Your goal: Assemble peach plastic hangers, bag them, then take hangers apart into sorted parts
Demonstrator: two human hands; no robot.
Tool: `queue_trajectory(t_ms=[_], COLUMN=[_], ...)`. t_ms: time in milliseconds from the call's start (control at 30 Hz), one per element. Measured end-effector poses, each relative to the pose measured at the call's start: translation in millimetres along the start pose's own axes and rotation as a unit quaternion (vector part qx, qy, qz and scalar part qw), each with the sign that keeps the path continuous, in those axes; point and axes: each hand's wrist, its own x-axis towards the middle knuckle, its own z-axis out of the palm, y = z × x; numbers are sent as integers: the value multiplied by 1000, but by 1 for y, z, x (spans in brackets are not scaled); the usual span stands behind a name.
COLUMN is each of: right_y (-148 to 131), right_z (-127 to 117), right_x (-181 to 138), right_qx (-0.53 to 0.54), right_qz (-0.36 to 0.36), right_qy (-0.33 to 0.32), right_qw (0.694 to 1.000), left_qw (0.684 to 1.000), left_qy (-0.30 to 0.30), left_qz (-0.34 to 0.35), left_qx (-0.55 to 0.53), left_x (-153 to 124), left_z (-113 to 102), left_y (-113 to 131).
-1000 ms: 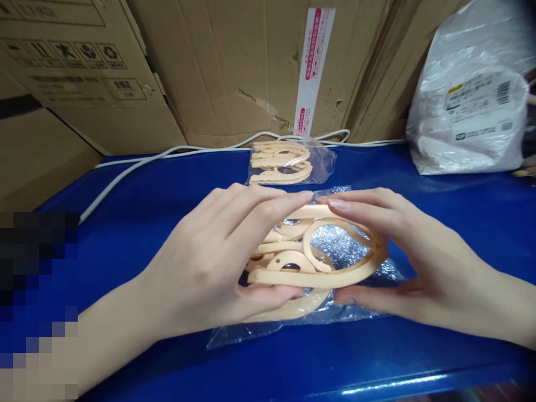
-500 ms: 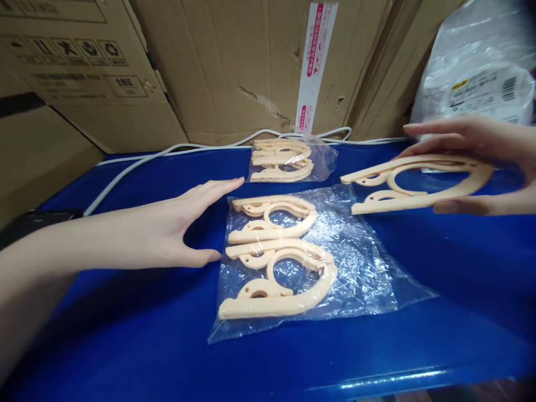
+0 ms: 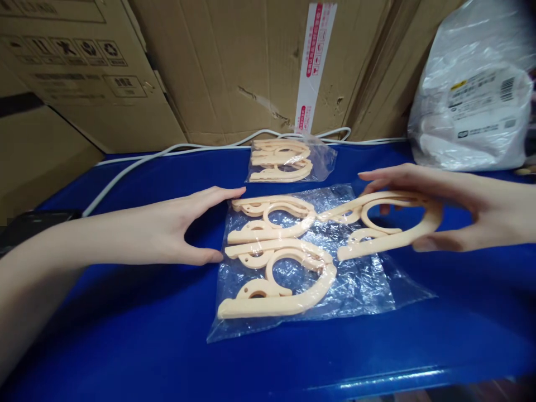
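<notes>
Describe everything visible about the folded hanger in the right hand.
The folded hanger is pale beige, apparently plastic: two long arms meeting at a rounded end, a curved hook folded between them. The right hand holds that end; the arms' free tips point left, over the clear bag. Whether they touch it is unclear.

This seems a storeroom; cardboard boxes point(image 3: 234, 67) line the back.

A tall brown cardboard box point(image 3: 226, 67) with a red-printed white tape strip point(image 3: 313, 72) stands behind a glossy blue worktop point(image 3: 159, 335), beside a second brown cardboard carton point(image 3: 62, 114) bearing dark printed symbols point(image 3: 67, 50). A thin white cable point(image 3: 180, 148) runs along the worktop's rear; light glints off the front edge point(image 3: 393, 377).
</notes>
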Motion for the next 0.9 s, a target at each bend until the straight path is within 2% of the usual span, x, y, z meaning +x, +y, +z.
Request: queue_trajectory(t_ms=[67, 100, 267, 400, 533, 633, 767, 900], right_y=[-3, -5, -17, -18, -12, -9, -14, -24], right_z=[3, 7, 32, 36, 26, 19, 26, 43], right_x=[4, 5, 8, 9, 8, 7, 8, 11], right_qx=[18, 23, 6, 23, 1, -26, -23, 12], right_qz=[-30, -44, -76, -80, -65, -67, -71, -98], right_qy=[-116, -143, -122, -126, -126, -135, -139, -100], right_qw=[993, 988, 990, 989, 990, 988, 987, 990], left_qw=[1000, 1000, 1000, 999, 995, 989, 977, 971], left_qy=[-10, -11, -6, 28, 61, 0, -124, -165], left_qz=[-2, -3, 10, 15, -62, -117, -99, -112], left_qx=[7, 8, -1, -29, -56, -92, -141, -136], left_x=[-1, -2, -1, 3, 6, 5, 1, 1], left_z=[0, 0, 3, -2, -14, -21, -23, -15], left_y=[-1, -3, -9, -3, 6, 9, 15, 27])
